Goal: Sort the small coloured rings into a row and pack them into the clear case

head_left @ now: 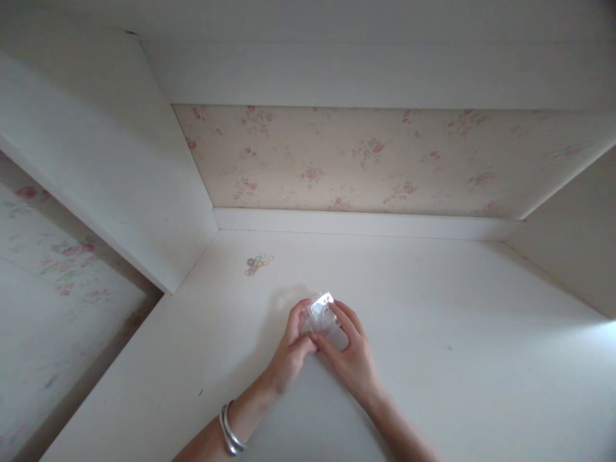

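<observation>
Both my hands are closed around a small clear plastic case (pixel 321 308), held just above the white desktop. Glare makes the case shiny, and a whitish part with rounded corners shows at its lower right; I cannot tell exactly what it is. My left hand (pixel 290 350) grips the left side, thumb along the near edge. On the right side, my right hand (pixel 355 359) has its index finger over the top face and its thumb at the near edge, close to the left thumb. A silver bangle (pixel 230 428) circles my left wrist.
Several small coloured loops, like rubber bands (pixel 257 263), lie in a loose pile toward the back left of the white desktop (pixel 409 289). White panels (pixel 110 141) and a floral-papered wall (pixel 337 160) enclose the desk. A small dark mark (pixel 201 392) is at left.
</observation>
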Motion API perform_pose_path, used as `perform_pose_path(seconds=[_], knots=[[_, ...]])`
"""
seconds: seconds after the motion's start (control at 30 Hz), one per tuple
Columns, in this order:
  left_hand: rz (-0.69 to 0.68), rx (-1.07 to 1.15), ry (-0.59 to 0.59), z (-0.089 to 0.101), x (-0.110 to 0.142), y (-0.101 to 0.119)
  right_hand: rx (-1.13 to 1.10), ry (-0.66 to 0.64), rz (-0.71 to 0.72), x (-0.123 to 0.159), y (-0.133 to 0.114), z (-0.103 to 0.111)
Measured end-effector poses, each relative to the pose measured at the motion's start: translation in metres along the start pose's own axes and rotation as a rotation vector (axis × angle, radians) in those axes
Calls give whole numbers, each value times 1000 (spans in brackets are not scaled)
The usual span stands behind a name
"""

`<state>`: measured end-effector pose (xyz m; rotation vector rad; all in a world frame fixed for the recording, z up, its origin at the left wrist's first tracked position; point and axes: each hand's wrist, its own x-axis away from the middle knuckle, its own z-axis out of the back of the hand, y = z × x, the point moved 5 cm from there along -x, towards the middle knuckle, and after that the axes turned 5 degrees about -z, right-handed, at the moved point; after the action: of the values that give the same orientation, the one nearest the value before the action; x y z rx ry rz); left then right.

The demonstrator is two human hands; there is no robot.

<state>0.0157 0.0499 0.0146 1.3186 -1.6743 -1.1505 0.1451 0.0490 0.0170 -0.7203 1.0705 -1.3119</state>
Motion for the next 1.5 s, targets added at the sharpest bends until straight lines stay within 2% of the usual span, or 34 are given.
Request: perform_pose_path(seconds=[0.17,0.23,0.3,0.4,0.5,0.6,1.03,1.33,1.5], knots=[[41,0,90,6,0,3,-13,-48,58,5,-4,0],[54,-44,143,9,0,3,-84,-52,36,5,-2,0],[86,-89,183,11,-1,2,-193,-32,-47,3,6,0],[129,-129,179,12,-1,-2,-318,-19,-219,0,18,-1],[133,-143,132,10,-1,-5,-335,-73,-366,-3,25,-4],[133,-146,101,8,0,-7,-339,-114,-442,-3,25,-5],[173,-136,115,9,0,-8,-240,-103,-318,-2,12,1],[177,-217,142,9,-1,-5,-192,-71,-262,-2,15,-1],[194,-195,170,9,1,0,-202,-182,-189,5,9,-7]])
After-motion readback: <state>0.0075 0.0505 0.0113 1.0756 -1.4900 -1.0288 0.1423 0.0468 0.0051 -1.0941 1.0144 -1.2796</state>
